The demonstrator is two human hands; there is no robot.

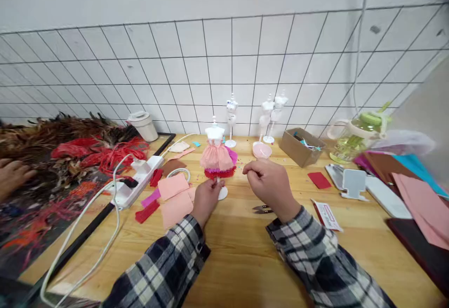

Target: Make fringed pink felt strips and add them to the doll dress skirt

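A small white dress form (214, 133) stands upright on the wooden table, wearing a layered paper skirt (215, 157) of peach over magenta and red. My left hand (206, 199) is closed around the form's thin pole, just below the skirt and above its round base (223, 193). To the right of the skirt, my right hand (269, 184) is raised and closed in a pinch, apart from the form. Whatever its fingers hold, if anything, cannot be made out. Thread snips (262, 209) lie on the table below my right hand.
Peach paper squares (176, 208) and a tape roll (179, 173) lie left. Behind stand bare dress forms (231, 116), a pink bowl (261, 150) and a cardboard box (302, 148). A power strip (138, 184) with cables runs along the left edge; another person's hand (14, 176) is beyond.
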